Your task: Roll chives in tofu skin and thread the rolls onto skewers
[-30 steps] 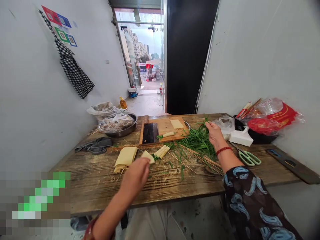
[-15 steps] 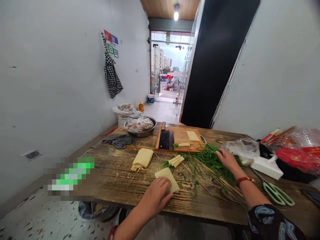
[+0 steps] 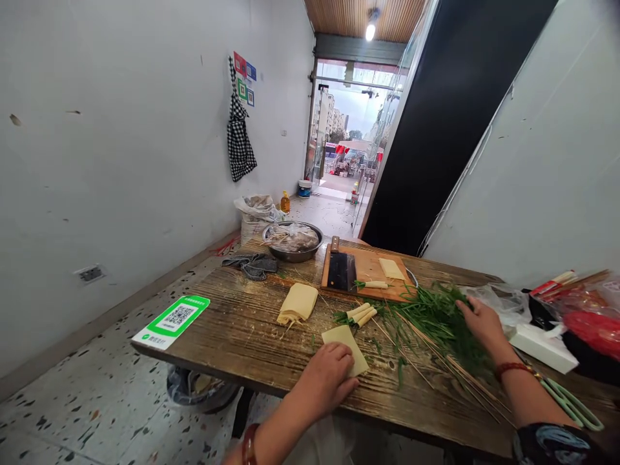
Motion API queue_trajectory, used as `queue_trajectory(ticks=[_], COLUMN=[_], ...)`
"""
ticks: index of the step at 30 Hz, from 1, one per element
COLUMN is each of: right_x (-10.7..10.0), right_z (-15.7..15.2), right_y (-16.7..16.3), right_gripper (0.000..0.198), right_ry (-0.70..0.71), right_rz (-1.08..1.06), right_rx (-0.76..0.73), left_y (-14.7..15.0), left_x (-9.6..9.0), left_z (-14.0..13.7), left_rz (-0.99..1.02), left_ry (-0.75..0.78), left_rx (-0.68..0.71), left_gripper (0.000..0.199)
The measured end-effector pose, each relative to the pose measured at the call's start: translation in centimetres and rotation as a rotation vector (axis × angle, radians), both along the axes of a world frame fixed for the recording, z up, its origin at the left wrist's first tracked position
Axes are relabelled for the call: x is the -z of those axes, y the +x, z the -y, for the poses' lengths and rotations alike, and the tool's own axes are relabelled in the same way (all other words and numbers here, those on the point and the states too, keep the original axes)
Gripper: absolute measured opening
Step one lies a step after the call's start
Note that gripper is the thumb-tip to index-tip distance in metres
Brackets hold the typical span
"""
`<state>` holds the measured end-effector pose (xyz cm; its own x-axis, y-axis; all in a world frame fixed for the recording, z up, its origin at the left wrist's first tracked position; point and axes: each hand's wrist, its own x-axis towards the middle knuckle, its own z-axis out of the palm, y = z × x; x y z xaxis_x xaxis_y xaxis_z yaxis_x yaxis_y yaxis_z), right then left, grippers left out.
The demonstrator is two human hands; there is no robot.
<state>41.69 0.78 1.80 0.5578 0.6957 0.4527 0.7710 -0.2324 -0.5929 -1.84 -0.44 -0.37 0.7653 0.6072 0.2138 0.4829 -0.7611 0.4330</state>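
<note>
My left hand [image 3: 329, 374] lies on the near left part of a square, pale yellow sheet [image 3: 357, 355] that looks like tofu skin, fingers flat and thumb apart. At the right, my right hand [image 3: 484, 326] pinches a bunch of feathery green herbs [image 3: 467, 336] at the edge of the larger green pile [image 3: 431, 307]. Several rolled sheets [image 3: 361, 314] with greens poking out lie beyond the left hand. A folded stack of sheets [image 3: 298, 303] sits to their left. Thin wooden skewers [image 3: 436, 349] lie between the hands, partly under the greens.
Farther back, a cutting board [image 3: 371, 258] bears a cleaver [image 3: 341, 271], another roll and a sheet. A metal basin [image 3: 294, 253] with bagged food and a grey cloth [image 3: 250, 265] stand left. Green-handled scissors [image 3: 569, 400] and a white box [image 3: 545, 349] are near my right arm.
The view has turned left, so the table appears farther right. My right hand has drawn some herbs toward the near right of the pile. My left hand stays on the sheet.
</note>
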Motion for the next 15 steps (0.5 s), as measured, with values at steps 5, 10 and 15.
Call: queue_trajectory(ticks=[5, 10, 15], right_x=[-1.6, -2.1, -3.2], right_z=[0.2, -0.2, 0.0], right_y=[-1.4, -3.1, -4.8], right_gripper=[0.022, 0.033, 0.039], right_ry=[0.145, 0.191, 0.168], right_rz=[-0.295, -0.603, -0.7], right_rx=[0.002, -0.2, -0.275], left_y=[0.0, -0.3, -0.5], left_x=[-0.2, -0.4, 0.5], left_z=[-0.1, -0.3, -0.5], left_rz=[-0.023, 0.019, 0.185], left_ry=[0.046, 0.041, -0.081], left_rx=[0.015, 0.046, 0.037], left_gripper=[0.007, 0.01, 0.016])
